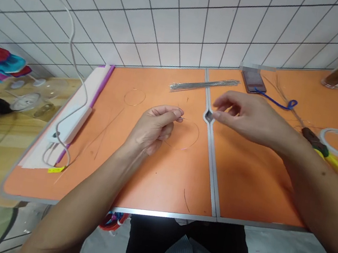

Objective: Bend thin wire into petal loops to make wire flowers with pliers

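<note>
One thin wire loop (pixel 197 137) is pinched between the left hand's (pixel 159 127) thumb and fingers over an orange folding table (pixel 161 186); nearby, the right hand (pixel 245 113) hovers, thumb and fingertips parted.

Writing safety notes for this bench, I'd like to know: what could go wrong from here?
The left hand alone pinches the thin wire loop, which might slip or bend. The wire bundle lies across the table seam near the right hand; a knock could scatter it. The dark strand near the front edge might fall.
</note>
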Available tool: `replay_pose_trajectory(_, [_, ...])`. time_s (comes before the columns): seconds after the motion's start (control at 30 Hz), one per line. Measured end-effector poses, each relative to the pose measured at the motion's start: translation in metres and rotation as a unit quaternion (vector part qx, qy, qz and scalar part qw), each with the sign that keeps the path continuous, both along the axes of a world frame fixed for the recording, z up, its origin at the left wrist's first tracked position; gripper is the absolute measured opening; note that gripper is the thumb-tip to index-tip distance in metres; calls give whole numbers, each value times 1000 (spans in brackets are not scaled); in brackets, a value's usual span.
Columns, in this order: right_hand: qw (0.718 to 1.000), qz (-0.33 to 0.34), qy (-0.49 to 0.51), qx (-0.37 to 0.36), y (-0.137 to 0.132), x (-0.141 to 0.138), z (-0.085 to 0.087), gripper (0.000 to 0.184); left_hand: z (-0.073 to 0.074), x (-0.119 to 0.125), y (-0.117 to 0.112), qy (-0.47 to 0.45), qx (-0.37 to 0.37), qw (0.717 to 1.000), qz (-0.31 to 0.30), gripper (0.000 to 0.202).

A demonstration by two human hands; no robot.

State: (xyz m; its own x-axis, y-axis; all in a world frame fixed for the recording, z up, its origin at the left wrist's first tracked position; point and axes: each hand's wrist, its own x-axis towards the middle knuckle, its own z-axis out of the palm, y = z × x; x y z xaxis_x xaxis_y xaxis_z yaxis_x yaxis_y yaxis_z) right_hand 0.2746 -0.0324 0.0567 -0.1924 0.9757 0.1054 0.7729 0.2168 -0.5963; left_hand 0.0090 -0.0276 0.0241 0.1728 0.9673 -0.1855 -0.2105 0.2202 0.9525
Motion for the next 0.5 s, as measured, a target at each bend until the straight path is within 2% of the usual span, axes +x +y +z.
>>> replay_pose_trajectory(0.07, [989, -84, -117, 28, -6, 27, -4, 41, -1, 0, 1, 2, 0, 1000, 3, 22])
replay_pose_trajectory(0.17, [953, -153, -259, -28, -18, 63, -21, 59, -2, -1, 2, -4, 1, 1000, 2, 21])
replay_pose_trajectory(0.23, [937, -165, -306, -43, -24, 79, -36, 68, -4, -1, 2, -5, 1, 1000, 1, 21])
replay_pose_trajectory(0.3, [929, -164, -331, -37, -27, 86, -50, 68, -5, -1, 2, -3, 2, 1000, 1, 21])
replay_pose_trajectory(0.5, [925, -135, -354, 7, -20, 83, -76, 63, -4, -2, 3, 1, 7, 1000, 6, 25])
